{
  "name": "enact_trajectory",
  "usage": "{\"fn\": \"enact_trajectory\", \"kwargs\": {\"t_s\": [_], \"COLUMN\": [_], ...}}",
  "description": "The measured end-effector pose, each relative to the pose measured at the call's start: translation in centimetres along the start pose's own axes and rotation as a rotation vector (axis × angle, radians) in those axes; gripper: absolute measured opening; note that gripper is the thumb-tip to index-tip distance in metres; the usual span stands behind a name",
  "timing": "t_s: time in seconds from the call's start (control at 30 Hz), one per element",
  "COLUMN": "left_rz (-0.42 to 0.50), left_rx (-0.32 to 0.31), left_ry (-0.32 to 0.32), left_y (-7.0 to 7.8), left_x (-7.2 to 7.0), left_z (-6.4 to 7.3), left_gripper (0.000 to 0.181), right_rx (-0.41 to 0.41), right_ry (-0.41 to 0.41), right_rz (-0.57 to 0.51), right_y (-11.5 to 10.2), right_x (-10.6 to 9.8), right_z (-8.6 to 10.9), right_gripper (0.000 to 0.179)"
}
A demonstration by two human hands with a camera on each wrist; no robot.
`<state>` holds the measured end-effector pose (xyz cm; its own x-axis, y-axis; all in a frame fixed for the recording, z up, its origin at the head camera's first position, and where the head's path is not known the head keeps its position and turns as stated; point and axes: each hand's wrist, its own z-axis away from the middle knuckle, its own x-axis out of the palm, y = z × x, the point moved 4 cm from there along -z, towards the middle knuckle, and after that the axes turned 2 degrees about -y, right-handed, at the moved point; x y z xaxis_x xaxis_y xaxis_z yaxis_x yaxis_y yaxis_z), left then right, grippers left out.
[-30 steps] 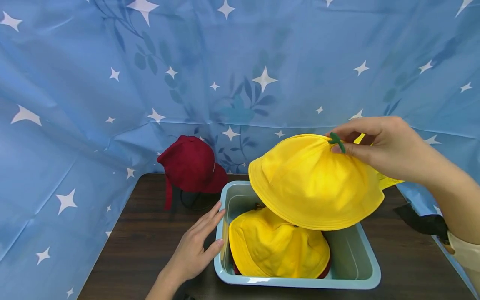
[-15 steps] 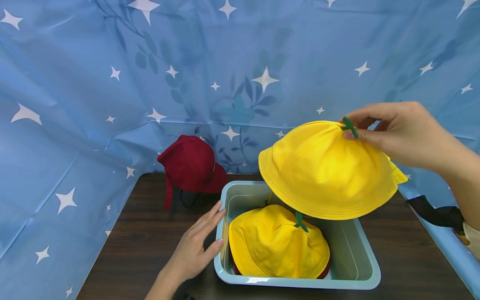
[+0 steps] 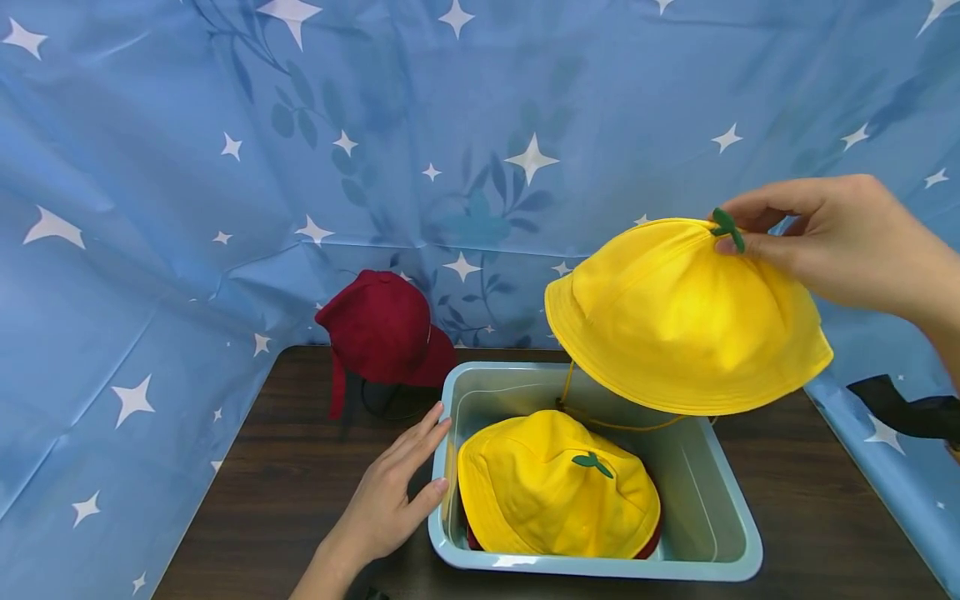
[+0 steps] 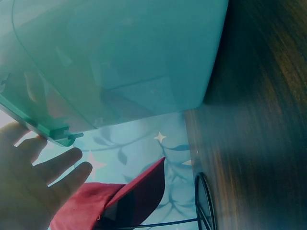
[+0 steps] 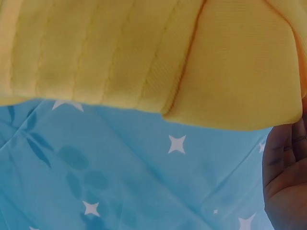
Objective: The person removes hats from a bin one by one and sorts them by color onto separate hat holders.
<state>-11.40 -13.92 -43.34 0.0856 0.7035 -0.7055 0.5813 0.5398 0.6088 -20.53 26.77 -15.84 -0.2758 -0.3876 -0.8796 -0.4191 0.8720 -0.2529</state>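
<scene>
My right hand (image 3: 840,237) pinches a yellow bucket hat (image 3: 690,317) at its crown, beside a green sprout trim. The hat hangs brim down above the right part of a light blue plastic bin (image 3: 720,500), its thin yellow cord trailing into the bin. A second yellow hat (image 3: 555,492) with a green sprout lies in the bin, over something dark red that barely shows. With fingers extended, my left hand (image 3: 393,492) rests against the bin's left rim. In the right wrist view, the held hat's stitched brim (image 5: 96,52) fills the top.
A dark red cap (image 3: 382,329) with a strap and a black cord sits on the dark wooden table (image 3: 300,483), left of the bin and near the back edge. Behind stands a blue curtain (image 3: 420,100) with white stars. A black strap (image 3: 907,408) shows at the right.
My right hand has lifted the yellow hat up and to the right. The lower hat's green sprout and the hanging cord have come into view. My left hand stays put.
</scene>
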Motion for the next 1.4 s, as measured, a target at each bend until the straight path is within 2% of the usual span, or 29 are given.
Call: {"fn": "enact_trajectory", "kwargs": {"t_s": [0.27, 0.5, 0.73, 0.87, 1.13, 1.4], "left_rz": [-0.001, 0.001, 0.015, 0.021, 0.001, -0.001], "left_rx": [0.003, 0.002, -0.009, -0.018, 0.003, 0.004], "left_ry": [-0.006, -0.003, -0.004, 0.0, 0.004, 0.002], "left_y": [0.1, 0.0, 0.1, 0.1, -0.1, -0.1], "left_x": [0.0, -0.1, -0.1, -0.2, -0.2, -0.1], "left_z": [-0.1, -0.1, -0.2, -0.1, 0.0, 0.0], "left_gripper": [0.063, 0.062, 0.062, 0.065, 0.062, 0.063], "right_rx": [0.016, 0.063, 0.05, 0.05, 0.094, 0.125], "right_ry": [0.001, 0.019, 0.06, 0.067, 0.082, 0.108], "right_rz": [0.049, 0.057, 0.065, 0.085, 0.119, 0.112], "right_y": [1.7, 2.8, 3.6, 4.3, 5.8, 7.3], "right_x": [-1.2, -2.0, -3.0, -3.1, -3.4, -3.7], "right_z": [-0.7, -1.3, -1.9, -2.2, -2.8, -3.4], "right_gripper": [0.024, 0.026, 0.025, 0.025, 0.025, 0.025]}}
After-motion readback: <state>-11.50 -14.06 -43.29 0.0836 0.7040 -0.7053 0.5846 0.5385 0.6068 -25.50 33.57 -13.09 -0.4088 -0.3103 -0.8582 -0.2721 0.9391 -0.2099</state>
